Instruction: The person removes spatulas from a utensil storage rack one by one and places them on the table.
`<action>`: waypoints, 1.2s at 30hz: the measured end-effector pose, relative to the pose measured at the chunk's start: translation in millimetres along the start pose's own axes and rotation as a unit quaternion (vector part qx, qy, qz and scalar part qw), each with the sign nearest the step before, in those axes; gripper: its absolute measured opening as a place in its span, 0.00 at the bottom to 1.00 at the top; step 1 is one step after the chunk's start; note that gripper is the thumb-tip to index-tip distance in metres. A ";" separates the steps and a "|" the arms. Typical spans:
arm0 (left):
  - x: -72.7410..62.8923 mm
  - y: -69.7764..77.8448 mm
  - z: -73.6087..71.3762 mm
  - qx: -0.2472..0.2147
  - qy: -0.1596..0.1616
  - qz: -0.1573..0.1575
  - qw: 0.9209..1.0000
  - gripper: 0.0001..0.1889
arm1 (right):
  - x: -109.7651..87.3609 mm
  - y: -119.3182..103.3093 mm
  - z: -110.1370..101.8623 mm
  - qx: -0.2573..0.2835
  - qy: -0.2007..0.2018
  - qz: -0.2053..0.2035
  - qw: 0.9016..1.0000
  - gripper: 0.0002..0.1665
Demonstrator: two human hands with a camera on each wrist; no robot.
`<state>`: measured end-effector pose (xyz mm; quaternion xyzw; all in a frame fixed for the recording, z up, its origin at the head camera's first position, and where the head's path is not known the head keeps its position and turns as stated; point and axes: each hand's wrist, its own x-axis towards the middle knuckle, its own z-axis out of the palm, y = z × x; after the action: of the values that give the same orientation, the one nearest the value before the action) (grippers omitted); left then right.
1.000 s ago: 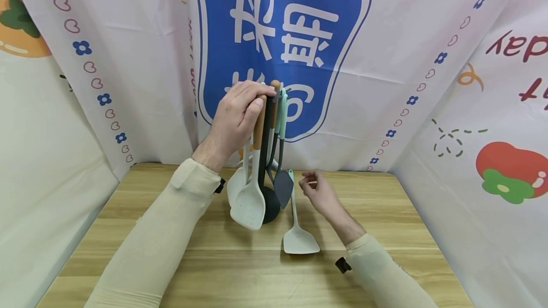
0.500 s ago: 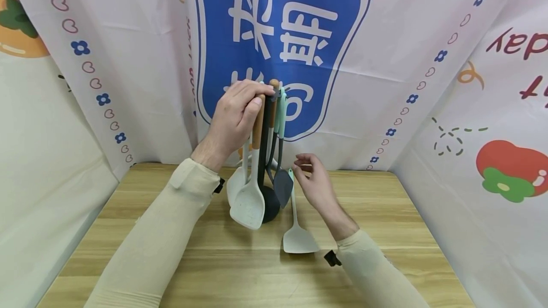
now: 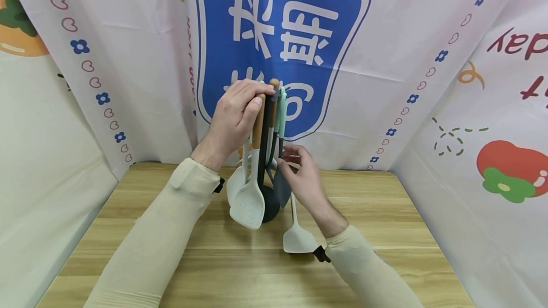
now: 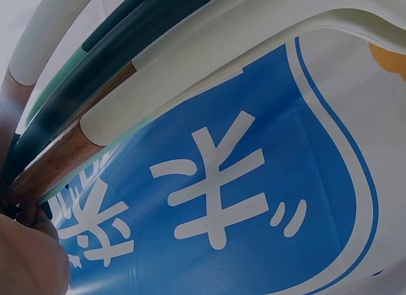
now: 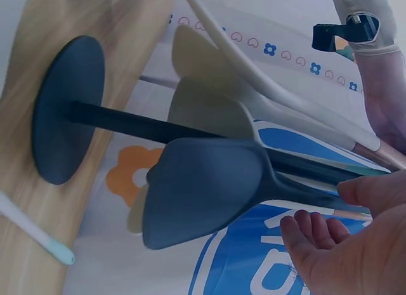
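Note:
A dark utensil stand (image 3: 269, 203) stands upright on the table, with several spatulas hanging round it. My left hand (image 3: 235, 114) grips the top of the stand, fingers over it and thumb beside a wooden handle. Facing me hangs a white turner (image 3: 248, 207) with that wooden handle. On the right side hangs a dark grey spatula (image 5: 206, 184) with a mint handle (image 3: 282, 115). My right hand (image 3: 305, 177) is at this spatula's neck; in the right wrist view, thumb and fingers stand apart on either side of it. The hand partly covers its blade in the head view.
A pale spatula (image 3: 299, 240) lies on the wooden table (image 3: 205, 270), right of the stand, its mint handle end pointing to the back. A printed cloth (image 3: 385, 27) hangs close behind the table's back edge, and more cloth walls both sides.
My right hand has moved left, from above the lying spatula's handle to the hanging dark grey spatula. My left hand stays on top of the stand.

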<state>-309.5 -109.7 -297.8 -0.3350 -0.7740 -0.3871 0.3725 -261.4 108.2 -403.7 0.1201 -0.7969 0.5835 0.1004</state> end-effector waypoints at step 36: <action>0.3 1.4 0.6 0.000 -0.002 -0.007 1.000 0.25 | 3.5 -12.8 -6.9 -0.018 0.030 -0.022 0.999 0.15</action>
<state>-308.7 -108.4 -297.4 -0.3306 -0.7771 -0.3889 0.3682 -260.6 110.8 -388.9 0.1183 -0.8013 0.5697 0.1388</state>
